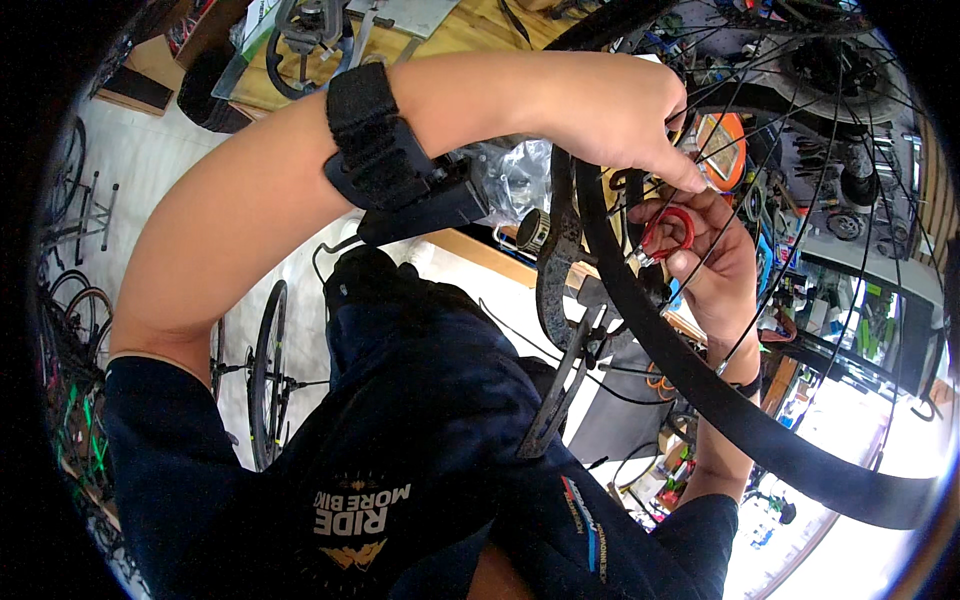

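A black bicycle wheel with a broad rim [690, 370] and thin dark spokes is held in a truing stand [553, 290]. My left hand [625, 112] reaches across from the left, above the rim. Its fingers are curled, and thumb and fingertip close together among the spokes; what they pinch is too small to make out. From below on the right, my right hand [722, 262] comes up behind the spokes, palm toward me. Between its thumb and fingers sits a red, rounded spoke wrench [688, 228], just inside the rim. Spokes partly cover this hand.
A knurled knob [533, 230] juts from the stand's left side. Beyond the wheel lies a bench with many tools [825, 160] and an orange round dish [728, 150]. A wooden table [470, 25] stands at the far side. Bicycles [85, 310] line the left.
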`<action>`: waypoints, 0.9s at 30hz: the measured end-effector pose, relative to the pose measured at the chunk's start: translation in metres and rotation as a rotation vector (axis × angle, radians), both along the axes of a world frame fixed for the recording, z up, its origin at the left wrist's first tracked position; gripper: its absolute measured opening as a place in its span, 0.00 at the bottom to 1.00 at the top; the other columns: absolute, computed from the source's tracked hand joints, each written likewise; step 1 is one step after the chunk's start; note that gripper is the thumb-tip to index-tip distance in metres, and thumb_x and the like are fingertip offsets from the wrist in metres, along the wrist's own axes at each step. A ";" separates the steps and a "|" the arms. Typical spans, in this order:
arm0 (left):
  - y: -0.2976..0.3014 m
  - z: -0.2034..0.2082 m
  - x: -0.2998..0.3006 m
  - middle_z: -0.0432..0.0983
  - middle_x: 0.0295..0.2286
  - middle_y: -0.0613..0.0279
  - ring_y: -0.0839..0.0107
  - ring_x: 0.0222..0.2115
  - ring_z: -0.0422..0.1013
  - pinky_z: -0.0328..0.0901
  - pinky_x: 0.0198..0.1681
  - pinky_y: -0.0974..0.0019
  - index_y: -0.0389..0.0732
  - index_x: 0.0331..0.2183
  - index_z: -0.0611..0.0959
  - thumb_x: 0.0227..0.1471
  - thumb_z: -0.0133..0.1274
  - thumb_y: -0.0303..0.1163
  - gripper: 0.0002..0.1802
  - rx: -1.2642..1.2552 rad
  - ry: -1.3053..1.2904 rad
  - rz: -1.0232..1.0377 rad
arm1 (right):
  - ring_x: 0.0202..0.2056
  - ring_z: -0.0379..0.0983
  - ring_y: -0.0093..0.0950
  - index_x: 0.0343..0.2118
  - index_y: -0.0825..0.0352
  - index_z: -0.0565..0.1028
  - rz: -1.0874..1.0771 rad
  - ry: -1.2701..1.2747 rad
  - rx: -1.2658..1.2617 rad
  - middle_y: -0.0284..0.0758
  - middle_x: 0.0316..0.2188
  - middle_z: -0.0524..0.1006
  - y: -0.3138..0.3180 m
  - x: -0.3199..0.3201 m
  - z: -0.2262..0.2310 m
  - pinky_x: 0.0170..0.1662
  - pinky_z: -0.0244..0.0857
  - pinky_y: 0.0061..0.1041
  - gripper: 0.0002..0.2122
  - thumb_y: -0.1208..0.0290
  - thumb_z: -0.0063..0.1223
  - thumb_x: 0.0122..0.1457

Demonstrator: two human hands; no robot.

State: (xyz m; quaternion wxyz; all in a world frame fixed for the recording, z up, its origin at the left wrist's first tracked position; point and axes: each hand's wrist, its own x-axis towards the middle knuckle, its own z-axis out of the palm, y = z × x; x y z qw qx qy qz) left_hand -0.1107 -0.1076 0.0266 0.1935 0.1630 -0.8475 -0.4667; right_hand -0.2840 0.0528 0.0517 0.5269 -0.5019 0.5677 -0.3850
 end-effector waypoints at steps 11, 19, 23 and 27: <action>-0.002 -0.005 -0.003 0.77 0.25 0.52 0.66 0.26 0.73 0.67 0.31 0.67 0.30 0.33 0.78 0.46 0.63 0.52 0.31 -0.022 0.005 0.011 | 0.23 0.66 0.11 0.37 0.70 0.73 -0.120 0.262 0.195 0.27 0.25 0.75 -0.011 0.019 0.019 0.25 0.58 0.12 0.08 0.72 0.57 0.59; -0.001 -0.002 -0.002 0.77 0.27 0.53 0.68 0.27 0.72 0.67 0.31 0.68 0.31 0.34 0.77 0.47 0.62 0.51 0.30 -0.011 -0.005 -0.018 | 0.27 0.68 0.13 0.44 0.75 0.75 0.115 0.005 0.357 0.25 0.27 0.75 -0.019 0.001 0.026 0.31 0.61 0.13 0.15 0.77 0.60 0.53; 0.000 -0.004 -0.001 0.77 0.27 0.53 0.68 0.27 0.72 0.67 0.32 0.68 0.31 0.35 0.77 0.46 0.63 0.51 0.30 0.004 0.009 -0.001 | 0.28 0.68 0.12 0.45 0.76 0.74 0.138 0.021 0.378 0.26 0.28 0.75 -0.026 0.000 0.030 0.32 0.61 0.12 0.18 0.79 0.61 0.51; 0.000 -0.002 -0.002 0.77 0.28 0.53 0.68 0.28 0.73 0.67 0.33 0.68 0.31 0.35 0.77 0.46 0.63 0.50 0.29 0.023 0.018 -0.021 | 0.30 0.69 0.12 0.46 0.76 0.74 0.216 0.029 0.393 0.30 0.32 0.77 -0.033 -0.009 0.030 0.34 0.63 0.11 0.18 0.78 0.62 0.50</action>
